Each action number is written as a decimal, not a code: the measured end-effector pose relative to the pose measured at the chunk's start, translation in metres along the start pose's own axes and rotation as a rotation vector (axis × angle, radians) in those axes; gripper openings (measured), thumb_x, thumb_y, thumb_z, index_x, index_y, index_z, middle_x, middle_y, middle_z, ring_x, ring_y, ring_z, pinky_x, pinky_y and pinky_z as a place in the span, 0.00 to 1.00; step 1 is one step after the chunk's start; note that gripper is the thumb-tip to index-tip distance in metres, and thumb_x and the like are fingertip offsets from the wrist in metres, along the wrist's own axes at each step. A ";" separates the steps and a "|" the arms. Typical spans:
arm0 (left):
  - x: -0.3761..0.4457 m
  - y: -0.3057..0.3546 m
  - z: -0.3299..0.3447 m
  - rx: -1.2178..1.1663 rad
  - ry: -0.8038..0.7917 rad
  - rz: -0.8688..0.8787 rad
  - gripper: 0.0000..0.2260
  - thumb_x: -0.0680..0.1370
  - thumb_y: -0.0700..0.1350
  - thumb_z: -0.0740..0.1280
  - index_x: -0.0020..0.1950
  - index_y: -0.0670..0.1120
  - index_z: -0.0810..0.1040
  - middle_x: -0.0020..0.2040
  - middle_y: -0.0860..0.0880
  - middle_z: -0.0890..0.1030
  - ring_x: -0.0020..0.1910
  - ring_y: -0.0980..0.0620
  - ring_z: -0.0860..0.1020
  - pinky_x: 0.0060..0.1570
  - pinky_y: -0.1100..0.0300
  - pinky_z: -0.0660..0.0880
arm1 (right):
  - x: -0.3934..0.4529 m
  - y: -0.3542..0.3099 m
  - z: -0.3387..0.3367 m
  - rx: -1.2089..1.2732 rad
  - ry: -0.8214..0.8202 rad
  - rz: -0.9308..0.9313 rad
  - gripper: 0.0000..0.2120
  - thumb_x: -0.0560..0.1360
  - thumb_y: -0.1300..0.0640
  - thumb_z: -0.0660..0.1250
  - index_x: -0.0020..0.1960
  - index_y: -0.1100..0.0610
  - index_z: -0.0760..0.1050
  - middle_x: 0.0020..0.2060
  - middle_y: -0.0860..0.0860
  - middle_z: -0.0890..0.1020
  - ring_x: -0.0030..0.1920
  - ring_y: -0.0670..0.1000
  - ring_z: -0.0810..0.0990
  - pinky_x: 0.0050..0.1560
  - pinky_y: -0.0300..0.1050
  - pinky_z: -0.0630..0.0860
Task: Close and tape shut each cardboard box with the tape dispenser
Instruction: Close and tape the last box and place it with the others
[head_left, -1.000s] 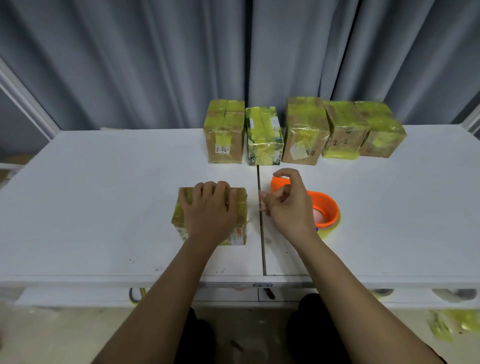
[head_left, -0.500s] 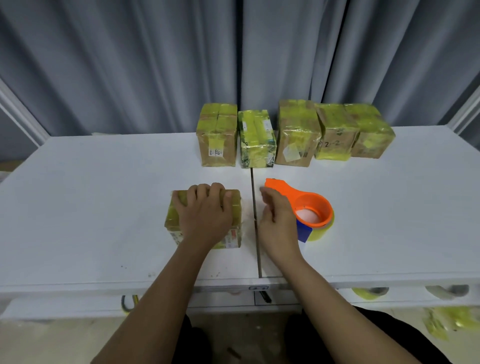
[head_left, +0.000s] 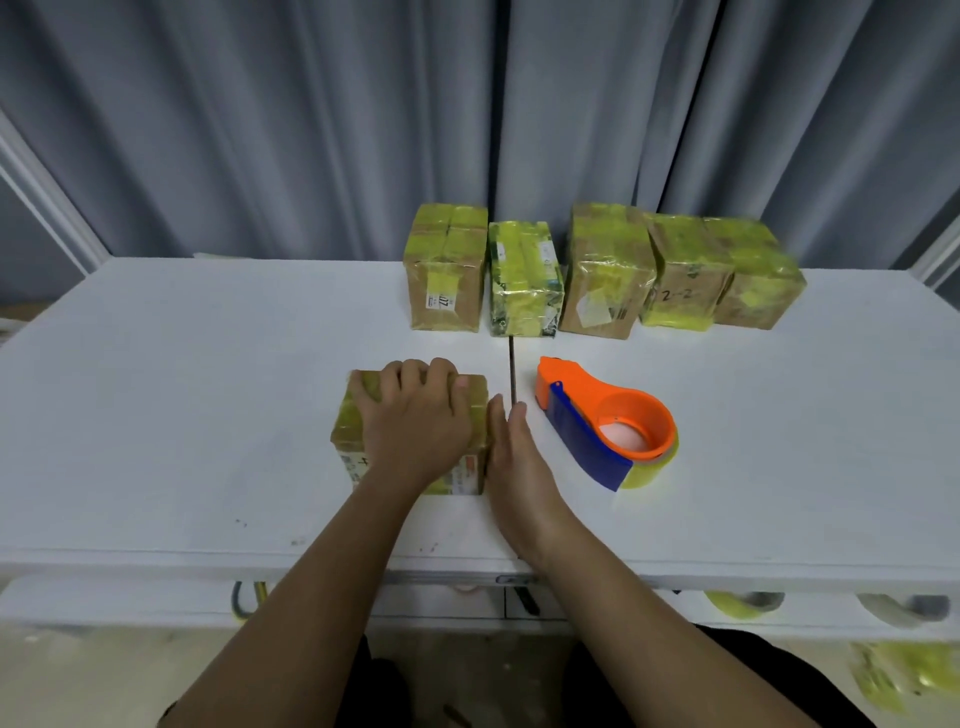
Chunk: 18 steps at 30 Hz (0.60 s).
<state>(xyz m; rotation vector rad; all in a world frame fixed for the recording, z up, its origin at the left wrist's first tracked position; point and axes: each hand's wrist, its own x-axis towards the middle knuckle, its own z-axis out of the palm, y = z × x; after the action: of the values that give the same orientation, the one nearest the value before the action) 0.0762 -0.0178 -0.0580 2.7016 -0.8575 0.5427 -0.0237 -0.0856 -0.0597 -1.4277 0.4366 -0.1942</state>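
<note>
— Start at the left. What's there?

— A small cardboard box (head_left: 358, 431) wrapped in yellow-green tape, near the front edge of the white table (head_left: 182, 389). The left hand (head_left: 415, 421) lies on top of it, fingers curled over its far edge, pressing down.

— And the other hand?

— The right hand (head_left: 514, 457) stands edge-on against the box's right side, fingers straight and together, holding nothing. It seems to touch the cardboard, though the contact line is hidden behind the hand itself.

— The dispenser?

— The orange tape dispenser (head_left: 608, 415) lies on the table just right of that hand, apart from it, with a blue plate along its near side and yellow tape at its end.

— Further back?

— Five taped boxes (head_left: 608, 275) in a row along the far edge, before a grey curtain (head_left: 260, 130).
</note>
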 end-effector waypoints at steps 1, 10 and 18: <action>0.000 0.000 0.000 0.002 -0.004 0.007 0.16 0.77 0.51 0.52 0.46 0.46 0.78 0.42 0.46 0.80 0.45 0.42 0.77 0.58 0.34 0.66 | 0.004 0.010 -0.004 -0.049 0.015 0.009 0.22 0.82 0.42 0.41 0.52 0.46 0.73 0.48 0.37 0.77 0.46 0.33 0.78 0.54 0.33 0.72; 0.004 -0.013 -0.003 -0.125 -0.032 0.145 0.23 0.78 0.55 0.48 0.57 0.48 0.79 0.50 0.49 0.81 0.53 0.45 0.78 0.63 0.37 0.61 | 0.019 -0.012 -0.022 0.026 0.072 -0.048 0.20 0.83 0.47 0.50 0.75 0.46 0.60 0.68 0.38 0.67 0.64 0.36 0.67 0.57 0.24 0.65; 0.012 -0.024 -0.023 -0.418 -0.200 0.105 0.25 0.81 0.49 0.56 0.77 0.46 0.54 0.73 0.50 0.67 0.73 0.50 0.62 0.74 0.46 0.45 | 0.039 0.002 0.000 -0.089 0.138 -0.224 0.11 0.83 0.54 0.55 0.61 0.49 0.72 0.59 0.46 0.76 0.58 0.44 0.76 0.51 0.30 0.74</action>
<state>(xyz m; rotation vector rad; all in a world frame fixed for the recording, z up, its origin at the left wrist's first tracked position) 0.0933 0.0029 -0.0352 2.3603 -1.0357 0.0933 0.0114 -0.1002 -0.0687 -1.5556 0.4011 -0.4610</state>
